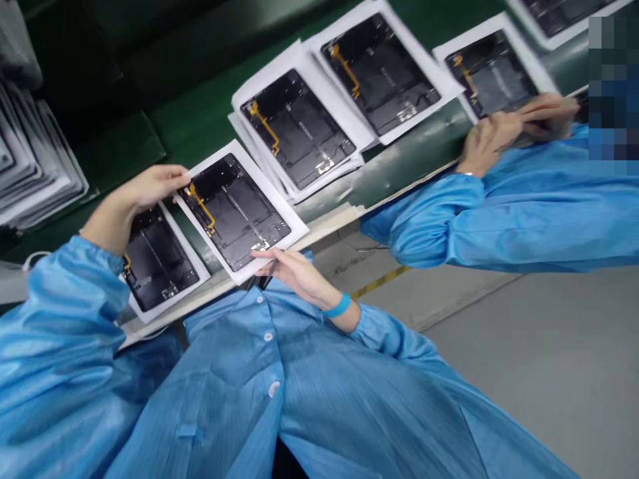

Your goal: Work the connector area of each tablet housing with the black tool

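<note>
A black tablet back panel with an orange flex cable lies on a white sheet [234,209] on the green belt [200,120]. My left hand [144,193] has its fingers closed on the sheet's far left corner. My right hand [292,266] pinches the sheet's near edge and also holds a thin dark tool [267,274]. A second panel on a sheet [157,259] lies under my left wrist.
More panels on white sheets [299,130] [382,70] [492,73] run along the belt to the right. A co-worker's hands [504,133] in blue sleeves rest on one. A stack of grey trays [34,166] stands at the left. Grey floor lies below the table edge.
</note>
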`<state>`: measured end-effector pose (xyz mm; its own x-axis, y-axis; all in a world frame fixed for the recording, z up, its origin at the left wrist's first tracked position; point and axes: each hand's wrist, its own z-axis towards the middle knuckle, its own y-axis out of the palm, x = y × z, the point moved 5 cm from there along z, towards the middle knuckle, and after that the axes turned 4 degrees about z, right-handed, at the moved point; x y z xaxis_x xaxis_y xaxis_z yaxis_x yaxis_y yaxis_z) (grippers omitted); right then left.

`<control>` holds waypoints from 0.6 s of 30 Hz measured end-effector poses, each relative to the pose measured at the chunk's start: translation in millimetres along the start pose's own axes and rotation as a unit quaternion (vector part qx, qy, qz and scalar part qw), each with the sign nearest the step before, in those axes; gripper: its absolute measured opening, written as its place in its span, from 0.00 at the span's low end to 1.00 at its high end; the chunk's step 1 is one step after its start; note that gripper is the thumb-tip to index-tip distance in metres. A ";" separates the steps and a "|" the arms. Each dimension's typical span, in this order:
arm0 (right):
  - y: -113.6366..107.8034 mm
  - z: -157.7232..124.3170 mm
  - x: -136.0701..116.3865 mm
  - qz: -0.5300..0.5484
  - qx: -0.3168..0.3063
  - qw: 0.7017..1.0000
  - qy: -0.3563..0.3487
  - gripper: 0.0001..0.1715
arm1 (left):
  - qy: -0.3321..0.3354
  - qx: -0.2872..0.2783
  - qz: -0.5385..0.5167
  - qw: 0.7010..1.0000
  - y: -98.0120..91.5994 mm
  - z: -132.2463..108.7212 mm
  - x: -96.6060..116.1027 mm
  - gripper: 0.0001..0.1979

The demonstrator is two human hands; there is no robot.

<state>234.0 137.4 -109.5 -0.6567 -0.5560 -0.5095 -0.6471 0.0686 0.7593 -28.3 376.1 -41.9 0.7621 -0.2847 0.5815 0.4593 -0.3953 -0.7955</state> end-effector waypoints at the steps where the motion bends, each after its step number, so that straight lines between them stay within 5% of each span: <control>1: 7.2 2.4 16.0 0.015 0.003 1.000 0.009 0.33 | -0.031 -0.020 0.015 0.999 -1.1 -0.6 -7.1 0.48; 5: 17.6 3.9 36.9 -0.059 -0.013 0.997 0.046 0.39 | -0.136 -0.047 0.073 0.987 -2.6 1.5 -23.5 0.39; 10: -5.4 -8.8 -15.1 -0.390 -0.017 0.921 -0.001 0.50 | -0.098 0.054 0.196 0.974 4.6 -40.9 7.6 0.23; 15: -23.3 0.6 -60.5 -0.455 0.086 0.872 -0.157 0.47 | 0.024 -0.042 0.243 0.969 77.6 -134.3 66.1 0.16; 18: -19.5 21.8 -64.6 -0.451 0.078 0.862 -0.220 0.42 | 0.052 -0.023 0.242 0.968 115.8 -165.9 82.9 0.13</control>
<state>280.6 190.0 -100.3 0.0786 -0.0751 -0.9941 -0.9927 -0.0976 -0.0711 12.3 161.8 -57.5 0.8314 -0.5328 0.1577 0.0363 -0.2311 -0.9722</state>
